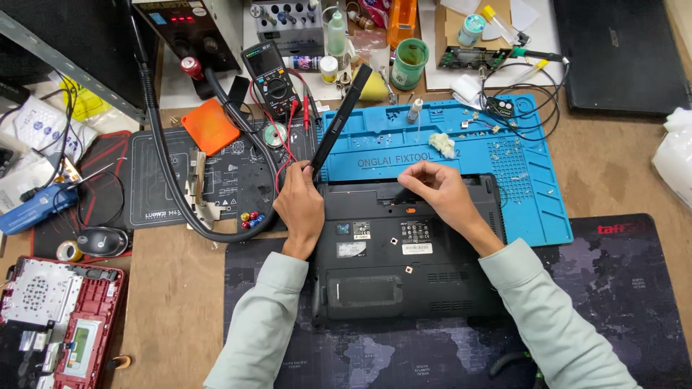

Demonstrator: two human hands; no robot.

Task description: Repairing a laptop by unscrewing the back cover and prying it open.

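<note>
Black laptop (404,252) lies upside down, centre of bench, half on dark desk mat (620,288), top edge on blue repair mat (533,187). Left hand (301,209) at its top-left corner, fingers closed on long black battery (339,119) – tilted up & away. Right hand (440,191) over empty battery bay, thumb & forefinger pinched together – can't tell on what. Multimeter (270,75) behind

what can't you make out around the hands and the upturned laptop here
Head view:
- Right hand: fingertips pinch something too small to identify.
- Left hand: its palm hides how it grips the black bar.
- Laptop: both forearms cover its side edges.
- Red laptop: cut off by the frame edge.
</note>
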